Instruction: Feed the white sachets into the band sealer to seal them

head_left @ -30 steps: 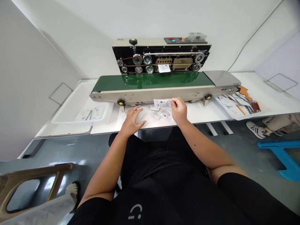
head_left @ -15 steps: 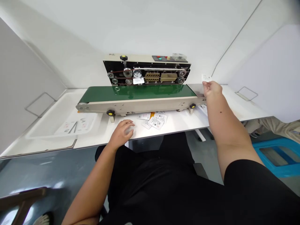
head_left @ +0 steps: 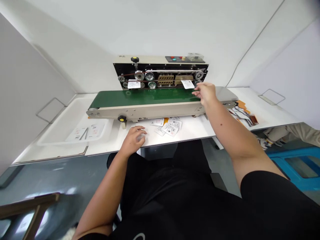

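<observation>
A band sealer (head_left: 140, 60) stands at the back of the table, with a green conveyor belt (head_left: 140, 98) in front of it. In its right part a small white printed packet (head_left: 187, 84) is caught along its top edge and hangs tilted. Just right of that packet, my right hand (head_left: 205, 93) is over the belt, its fingers apart and holding nothing. Another white packet (head_left: 134, 84) hangs at the sealer's left rollers. Low by the table's front edge, my left hand (head_left: 133, 140) rests with loosely bent fingers apart, nothing in them. Several packets (head_left: 171, 127) lie in a loose pile to its right.
A white tray (head_left: 47, 141) with several packets stands at the left. Beyond my right forearm lies a heap of packets (head_left: 241, 115) with orange and brown pieces. A blue stool (head_left: 295, 166) and another person's leg (head_left: 300, 131) are at the right.
My right hand has moved left from the belt's right end and let go of its packet, which now hangs in the sealer. The other packet has travelled left. My left hand stays put.
</observation>
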### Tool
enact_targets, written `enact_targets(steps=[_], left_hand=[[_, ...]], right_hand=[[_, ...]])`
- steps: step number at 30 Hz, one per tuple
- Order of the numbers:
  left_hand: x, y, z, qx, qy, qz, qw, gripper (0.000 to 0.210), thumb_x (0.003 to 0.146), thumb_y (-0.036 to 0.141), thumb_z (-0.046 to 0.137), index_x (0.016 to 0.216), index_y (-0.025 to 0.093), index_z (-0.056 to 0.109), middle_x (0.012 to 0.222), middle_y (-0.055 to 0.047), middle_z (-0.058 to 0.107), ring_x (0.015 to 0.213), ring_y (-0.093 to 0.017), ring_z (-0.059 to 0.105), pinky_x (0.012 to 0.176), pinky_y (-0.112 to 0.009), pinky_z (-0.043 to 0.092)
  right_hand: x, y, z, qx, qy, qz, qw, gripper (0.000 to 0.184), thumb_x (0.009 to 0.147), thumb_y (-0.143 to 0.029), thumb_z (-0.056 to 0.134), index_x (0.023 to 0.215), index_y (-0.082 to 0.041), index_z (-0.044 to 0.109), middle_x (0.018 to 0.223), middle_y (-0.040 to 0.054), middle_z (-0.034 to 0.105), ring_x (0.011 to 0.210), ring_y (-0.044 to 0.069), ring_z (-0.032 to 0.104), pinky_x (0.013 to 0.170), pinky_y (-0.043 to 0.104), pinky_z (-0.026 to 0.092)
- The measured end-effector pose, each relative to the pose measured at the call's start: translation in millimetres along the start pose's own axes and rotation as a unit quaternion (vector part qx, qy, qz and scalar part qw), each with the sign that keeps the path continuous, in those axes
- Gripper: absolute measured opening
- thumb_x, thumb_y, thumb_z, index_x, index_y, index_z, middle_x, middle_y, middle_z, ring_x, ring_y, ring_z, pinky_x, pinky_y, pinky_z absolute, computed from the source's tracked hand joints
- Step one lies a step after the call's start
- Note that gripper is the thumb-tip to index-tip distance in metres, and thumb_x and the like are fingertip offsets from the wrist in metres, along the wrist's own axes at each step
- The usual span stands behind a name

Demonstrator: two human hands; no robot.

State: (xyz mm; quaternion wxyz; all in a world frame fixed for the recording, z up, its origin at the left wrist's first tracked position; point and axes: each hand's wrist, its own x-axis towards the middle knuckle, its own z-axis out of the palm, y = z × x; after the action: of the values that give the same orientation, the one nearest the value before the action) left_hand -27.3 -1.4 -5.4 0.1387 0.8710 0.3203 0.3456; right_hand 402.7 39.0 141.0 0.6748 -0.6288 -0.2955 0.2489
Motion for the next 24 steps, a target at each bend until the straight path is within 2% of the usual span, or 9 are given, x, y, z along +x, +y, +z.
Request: enact_targets(steps=[2,4,7,9,11,13,16,19,24], left_hand=[[0,1,0.6,-0.004,-0.003,0.004,1.000,0.019,0.092,0.021,0.061,0.105,0.023,0.073,0.127,-0.010,0.070,0.122,-0.029,0.064,0.110,-0.051,0.051],[1,2,1.4,-0.009,-0.008,0.012,1.000,0.020,0.091,0.020,0.061,0.107,0.023,0.073,0.125,-0.010,0.071,0.121,-0.029,0.065,0.110,-0.050,0.050],[1,4,2.7,-0.012,-0.015,0.016,1.000,0.019,0.092,0.022,0.062,0.107,0.023,0.073,0.122,-0.009,0.073,0.119,-0.028,0.067,0.109,-0.050,0.051],[0,5,3.1,-0.009,-0.017,0.010,1.000,0.018,0.092,0.023,0.062,0.107,0.023,0.073,0.120,-0.009,0.074,0.118,-0.028,0.067,0.108,-0.049,0.052],[-1,6,3.0,-0.007,-0.013,0.007,1.000,0.017,0.093,0.023,0.062,0.107,0.023,0.073,0.120,-0.009,0.074,0.117,-0.028,0.067,0.107,-0.049,0.052],[-1,7,2.6,-0.007,-0.003,0.011,1.000,0.016,0.094,0.023,0.063,0.107,0.023,0.072,0.120,-0.009,0.074,0.117,-0.028,0.067,0.107,-0.049,0.052],[-1,8,2.0,-0.004,0.010,0.012,1.000,0.018,0.095,0.024,0.063,0.111,0.023,0.071,0.123,-0.010,0.072,0.119,-0.029,0.066,0.109,-0.051,0.052],[-1,7,1.0,-0.007,0.025,-0.004,1.000,0.027,0.096,0.027,0.065,0.123,0.023,0.067,0.131,-0.012,0.069,0.126,-0.030,0.063,0.105,-0.051,0.055],[-3,0,-2.5,-0.041,0.082,-0.039,0.995,0.037,0.096,0.030,0.064,0.132,0.023,0.062,0.137,-0.013,0.065,0.116,-0.028,0.065,0.077,-0.037,0.059]], right_hand=[[-43,21,5,-0.074,-0.003,-0.155,0.985,0.018,0.092,-0.018,0.057,0.105,-0.019,0.070,0.082,0.0021,0.070,0.071,0.016,0.071,0.062,0.025,0.059],[-95,50,15,-0.173,-0.110,-0.271,0.941,0.023,0.095,-0.023,0.055,0.107,-0.021,0.075,0.096,0.0054,0.075,0.088,0.020,0.073,0.081,0.034,0.062],[-163,95,37,-0.335,-0.315,-0.340,0.820,0.030,0.095,-0.024,0.060,0.119,-0.020,0.078,0.122,0.0099,0.077,0.116,0.028,0.067,0.105,0.045,0.055],[-190,118,54,-0.409,-0.347,-0.347,0.769,0.042,0.096,-0.024,0.061,0.135,-0.016,0.072,0.146,0.0143,0.067,0.136,0.033,0.056,0.116,0.049,0.047],[-200,131,69,-0.456,-0.310,-0.331,0.766,0.054,0.097,-0.026,0.061,0.148,-0.011,0.062,0.158,0.0186,0.055,0.145,0.037,0.047,0.121,0.053,0.041],[-200,136,80,-0.477,-0.273,-0.314,0.774,0.059,0.096,-0.028,0.062,0.153,-0.010,0.057,0.153,0.0195,0.060,0.141,0.038,0.047,0.122,0.057,0.037],[-195,135,88,-0.476,-0.285,-0.338,0.760,0.044,0.096,-0.021,0.060,0.139,-0.017,0.070,0.133,0.0135,0.072,0.133,0.036,0.052,0.120,0.056,0.037],[-196,134,89,-0.449,-0.327,-0.392,0.733,0.036,0.100,-0.014,0.051,0.120,-0.023,0.080,0.125,0.0089,0.076,0.127,0.032,0.055,0.111,0.051,0.046],[-174,115,66,-0.299,-0.293,-0.473,0.775,0.041,0.106,-0.017,0.040,0.130,-0.023,0.073,0.137,0.0088,0.072,0.126,0.027,0.062,0.114,0.047,0.050]])
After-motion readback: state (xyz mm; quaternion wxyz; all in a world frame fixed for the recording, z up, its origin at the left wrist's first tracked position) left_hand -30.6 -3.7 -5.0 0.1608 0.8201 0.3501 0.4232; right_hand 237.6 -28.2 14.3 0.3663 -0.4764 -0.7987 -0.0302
